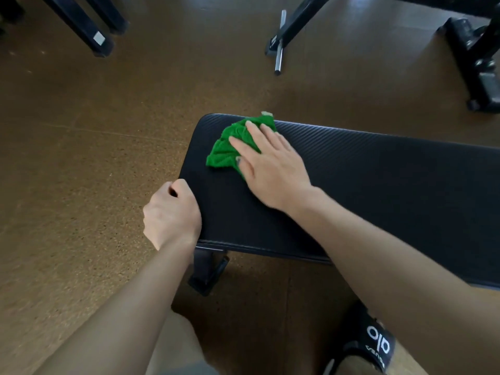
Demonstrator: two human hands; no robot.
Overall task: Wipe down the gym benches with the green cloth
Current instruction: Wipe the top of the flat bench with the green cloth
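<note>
A black padded gym bench (365,185) runs from the centre of the view out to the right edge. A crumpled green cloth (230,147) lies on the pad near its far left corner. My right hand (270,163) lies flat on the cloth with straight, spread fingers, pressing it onto the pad. My left hand (171,212) grips the bench's near left corner, fingers curled over the end edge.
Brown speckled floor (81,158) surrounds the bench. Black equipment legs (92,28) stand at the far left, a frame with a chrome bar (280,47) at the far centre, and a black rack base (476,63) at the far right. My sandalled foot (370,342) is below the bench.
</note>
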